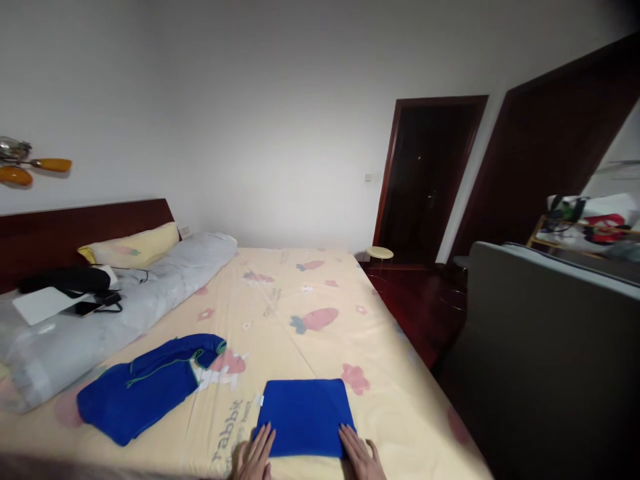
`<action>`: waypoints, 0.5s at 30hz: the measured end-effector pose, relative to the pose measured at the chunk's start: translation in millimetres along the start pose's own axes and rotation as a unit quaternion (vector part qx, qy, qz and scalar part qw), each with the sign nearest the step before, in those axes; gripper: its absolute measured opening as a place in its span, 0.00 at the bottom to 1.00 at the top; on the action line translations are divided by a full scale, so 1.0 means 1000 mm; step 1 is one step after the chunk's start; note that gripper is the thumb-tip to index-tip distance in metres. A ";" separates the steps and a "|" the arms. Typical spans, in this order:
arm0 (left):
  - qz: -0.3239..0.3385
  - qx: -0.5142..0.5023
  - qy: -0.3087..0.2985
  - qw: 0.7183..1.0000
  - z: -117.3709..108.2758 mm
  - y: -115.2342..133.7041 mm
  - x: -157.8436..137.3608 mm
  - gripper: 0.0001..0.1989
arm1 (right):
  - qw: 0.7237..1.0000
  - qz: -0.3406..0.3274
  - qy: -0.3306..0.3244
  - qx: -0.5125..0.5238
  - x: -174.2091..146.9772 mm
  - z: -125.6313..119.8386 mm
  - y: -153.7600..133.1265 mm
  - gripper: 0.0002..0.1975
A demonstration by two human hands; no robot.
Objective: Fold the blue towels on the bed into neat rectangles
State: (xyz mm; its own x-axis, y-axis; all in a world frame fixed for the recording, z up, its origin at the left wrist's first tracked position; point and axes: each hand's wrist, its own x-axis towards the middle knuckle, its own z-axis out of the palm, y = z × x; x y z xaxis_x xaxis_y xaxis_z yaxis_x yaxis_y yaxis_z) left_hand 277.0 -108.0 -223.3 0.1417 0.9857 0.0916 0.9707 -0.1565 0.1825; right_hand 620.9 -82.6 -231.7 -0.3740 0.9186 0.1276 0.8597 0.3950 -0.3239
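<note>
A blue cloth (306,415), folded into a neat flat rectangle, lies on the bed near its front edge. A small white tag sticks out at its left side. My left hand (256,455) rests flat on the cloth's lower left corner, fingers stretched out. On the lower right corner lies my right hand (359,453), also with extended fingers and the thumb apart. Farther left, a blue garment (145,390) with green trim is spread loosely on the sheet, touched by neither hand.
The bed has a yellow patterned sheet (280,293). A rolled grey quilt (165,293), a pillow (133,247) and a black bag (70,281) lie by the headboard. Right of the bed stand a round stool (379,253) and a dark grey panel (540,360).
</note>
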 end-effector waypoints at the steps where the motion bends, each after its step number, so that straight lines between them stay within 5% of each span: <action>1: -0.005 0.003 -0.009 1.000 -0.007 -0.001 0.001 0.39 | 1.000 0.006 -0.015 0.009 0.001 -0.008 -0.001 0.33; 9: 0.013 -0.081 -0.068 0.994 -0.075 -0.007 0.020 0.28 | 0.995 0.069 0.012 0.076 0.020 -0.041 -0.026 0.24; 15: -0.080 -0.106 -0.091 0.987 -0.077 -0.004 0.031 0.24 | 0.990 0.115 0.039 0.070 0.025 -0.028 -0.019 0.23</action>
State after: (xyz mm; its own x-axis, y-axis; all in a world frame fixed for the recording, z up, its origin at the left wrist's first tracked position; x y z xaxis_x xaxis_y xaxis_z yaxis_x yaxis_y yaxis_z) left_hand 262.0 -82.0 -145.6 0.0409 0.9908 -0.1293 0.9236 0.0119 0.3831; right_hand 605.2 -66.7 -195.8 -0.1409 0.9844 0.1050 0.8609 0.1742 -0.4780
